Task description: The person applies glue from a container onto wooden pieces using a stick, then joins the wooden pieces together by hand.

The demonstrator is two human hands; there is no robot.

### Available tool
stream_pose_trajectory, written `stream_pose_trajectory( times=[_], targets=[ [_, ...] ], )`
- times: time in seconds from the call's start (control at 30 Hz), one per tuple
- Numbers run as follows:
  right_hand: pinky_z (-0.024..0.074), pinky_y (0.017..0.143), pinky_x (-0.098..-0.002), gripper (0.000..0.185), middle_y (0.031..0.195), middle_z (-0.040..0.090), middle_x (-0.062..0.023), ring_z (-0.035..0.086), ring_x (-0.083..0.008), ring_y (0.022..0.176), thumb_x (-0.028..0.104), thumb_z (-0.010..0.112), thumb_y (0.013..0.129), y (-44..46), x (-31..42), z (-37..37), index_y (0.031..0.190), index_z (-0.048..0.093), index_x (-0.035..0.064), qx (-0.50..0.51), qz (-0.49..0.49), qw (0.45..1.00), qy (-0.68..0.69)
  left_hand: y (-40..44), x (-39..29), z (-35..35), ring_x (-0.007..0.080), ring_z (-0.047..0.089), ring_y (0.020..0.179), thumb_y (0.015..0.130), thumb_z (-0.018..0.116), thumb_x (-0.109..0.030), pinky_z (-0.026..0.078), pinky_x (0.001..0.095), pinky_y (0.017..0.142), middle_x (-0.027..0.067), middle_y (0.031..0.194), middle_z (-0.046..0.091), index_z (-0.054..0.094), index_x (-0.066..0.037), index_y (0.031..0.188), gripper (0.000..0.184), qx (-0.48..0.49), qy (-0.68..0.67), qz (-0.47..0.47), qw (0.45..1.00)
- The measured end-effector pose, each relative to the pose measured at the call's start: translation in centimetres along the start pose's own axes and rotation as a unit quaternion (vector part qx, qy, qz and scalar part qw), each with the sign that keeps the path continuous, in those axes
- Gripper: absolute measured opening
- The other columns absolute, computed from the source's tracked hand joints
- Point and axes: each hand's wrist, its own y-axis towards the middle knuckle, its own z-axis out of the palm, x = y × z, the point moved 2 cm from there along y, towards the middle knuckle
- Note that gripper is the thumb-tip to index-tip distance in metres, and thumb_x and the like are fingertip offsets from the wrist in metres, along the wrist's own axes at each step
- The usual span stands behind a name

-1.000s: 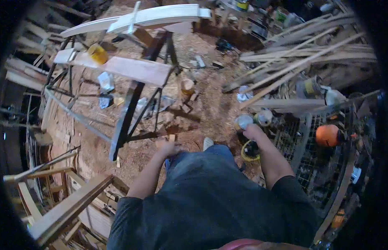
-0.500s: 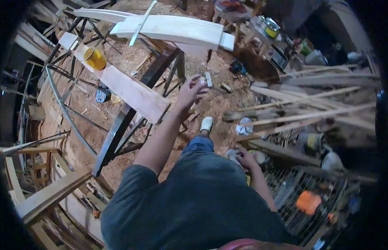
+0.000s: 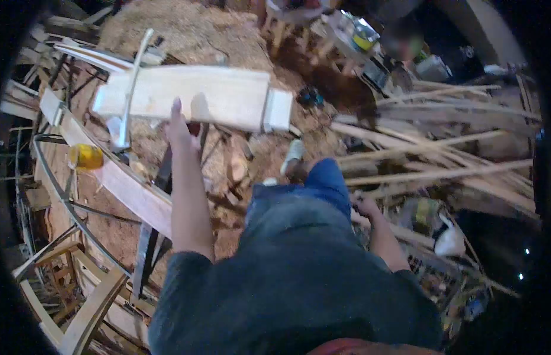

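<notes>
- We judge the sticks point(image 3: 441, 167), heaped across the right of the frame, to be a snag: a swing of our right hand point(image 3: 365, 205) out that way could catch an end and shift the pile.
- Our board point(image 3: 234, 94), in the upper middle, could tip or slide if we press on its near edge; most of what bears it is hidden, so we cannot tell how firmly it sits.
- The pinkish plank point(image 3: 136, 192), running down the left, could get knocked, since our left forearm passes just beside its lower end.
- The slat point(image 3: 132, 89) lies loose-looking across the board's left part; a bump to the board could send it off.
- The jar point(image 3: 86, 157), at the plank's left edge, could topple if the plank is jolted.
- From our left hand point(image 3: 182, 133), left of centre, the board lies just beyond, toward the top of the frame; the fingers overlap its near edge, and we cannot tell whether they touch. That hand looks loosely open, with nothing visible in it.
- Our right hand, right of centre beside the shorts point(image 3: 327, 183), lies well apart from the board; its fingers are too dark for us to tell whether they grasp anything.
</notes>
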Motion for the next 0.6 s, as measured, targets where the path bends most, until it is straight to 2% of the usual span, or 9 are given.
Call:
stream_pose_trajectory(
  times=[0.03, 0.1, 0.2, 0.33, 0.43, 0.47, 0.5, 0.57, 0.6],
  targets=[
    [0.0562, 0.065, -0.0401, 0.026, 0.081, 0.074, -0.0122, 0.069, -0.0180, 0.068, 0.029, 0.069, 0.097, 3.8, 1.6, -1.4, 0.103, 0.075, 0.0045, -0.004, -0.051, 0.994, -0.095, 0.1, 0.2, 0.1, 0.0287, 0.068, 0.115, 0.097, 0.076, -0.031, 0.060, 0.0470, 0.097, 0.0139, 0.135, 0.064, 0.051, -0.002, 0.144, 0.061, 0.019, -0.026, 0.029, 0.999],
    [0.0560, 0.067, -0.0420, 0.030, 0.082, 0.074, -0.0124, 0.068, -0.0187, 0.067, 0.034, 0.069, 0.098, 11.0, 0.0, -2.0, 0.101, 0.076, 0.0054, 0.034, -0.154, 0.986, -0.059, 0.8, 0.6, 0.5, 0.0297, 0.063, 0.126, 0.097, 0.076, -0.029, 0.057, 0.0494, 0.100, 0.0156, 0.140, 0.062, 0.043, 0.001, 0.153, 0.071, -0.071, -0.003, 0.092, 0.993],
    [0.0543, 0.062, -0.0379, 0.027, 0.079, 0.072, -0.0112, 0.067, -0.0169, 0.067, 0.029, 0.070, 0.099, 14.6, 5.5, -9.3, 0.096, 0.075, 0.0027, 0.078, -0.003, 0.996, 0.049, 0.9, 0.9, 0.4, 0.0293, 0.067, 0.116, 0.097, 0.076, -0.026, 0.059, 0.0464, 0.094, 0.0155, 0.133, 0.064, 0.050, 0.001, 0.145, 0.062, -0.082, -0.046, 0.097, 0.991],
    [0.0554, 0.064, -0.0347, 0.019, 0.087, 0.074, -0.0087, 0.068, -0.0156, 0.069, 0.024, 0.070, 0.097, 25.9, 7.3, -16.3, 0.097, 0.077, 0.0062, 0.086, -0.058, 0.991, 0.086, -0.6, -0.4, 3.8, 0.0276, 0.070, 0.104, 0.095, 0.078, -0.026, 0.060, 0.0424, 0.088, 0.0145, 0.123, 0.068, 0.058, 0.002, 0.136, 0.053, -0.232, 0.014, 0.100, 0.968],
    [0.0568, 0.091, -0.0452, 0.033, 0.102, 0.077, -0.0159, 0.074, -0.0359, 0.094, 0.040, 0.070, 0.088, 32.8, 9.7, -24.8, 0.100, 0.080, 0.0108, 0.092, -0.238, 0.964, -0.075, 0.3, 0.0, 3.2, 0.0258, 0.069, 0.105, 0.093, 0.080, -0.030, 0.058, 0.0393, 0.090, 0.0147, 0.124, 0.068, 0.058, 0.004, 0.138, 0.060, -0.252, 0.087, 0.169, 0.949],
    [0.0568, 0.090, -0.0469, 0.027, 0.103, 0.076, -0.0170, 0.073, -0.0385, 0.096, 0.035, 0.066, 0.090, 34.7, 11.1, -26.4, 0.098, 0.080, 0.0126, 0.108, -0.181, 0.969, -0.127, 0.1, -0.3, 3.6, 0.0261, 0.069, 0.106, 0.093, 0.081, -0.031, 0.057, 0.0389, 0.092, 0.0153, 0.126, 0.067, 0.057, 0.004, 0.140, 0.063, -0.258, 0.116, 0.180, 0.942],
    [0.0573, 0.090, -0.0470, 0.028, 0.102, 0.076, -0.0185, 0.072, -0.0408, 0.097, 0.030, 0.063, 0.092, 35.5, 10.9, -29.5, 0.096, 0.079, 0.0085, 0.072, -0.194, 0.978, -0.020, -0.1, -0.5, 3.8, 0.0263, 0.068, 0.107, 0.093, 0.081, -0.032, 0.057, 0.0386, 0.093, 0.0159, 0.129, 0.067, 0.056, 0.005, 0.141, 0.066, -0.266, 0.147, 0.187, 0.934],
    [0.0580, 0.075, -0.0406, 0.020, 0.078, 0.073, -0.0141, 0.074, -0.0250, 0.076, 0.020, 0.064, 0.088, 40.4, 10.9, -32.6, 0.084, 0.077, 0.0052, -0.038, -0.248, 0.968, -0.023, -0.3, -0.6, 3.7, 0.0269, 0.068, 0.110, 0.093, 0.081, -0.034, 0.055, 0.0382, 0.097, 0.0165, 0.133, 0.066, 0.054, 0.005, 0.144, 0.070, -0.282, 0.212, 0.232, 0.907],
    [0.0581, 0.078, -0.0418, 0.020, 0.082, 0.074, -0.0150, 0.074, -0.0279, 0.080, 0.021, 0.064, 0.088, 40.9, 11.8, -34.9, 0.083, 0.077, 0.0052, -0.066, -0.299, 0.950, -0.058, 0.1, -0.6, 3.2, 0.0271, 0.067, 0.112, 0.093, 0.081, -0.035, 0.054, 0.0383, 0.099, 0.0165, 0.134, 0.065, 0.054, 0.005, 0.145, 0.071, -0.292, 0.247, 0.264, 0.886]
  ],
)
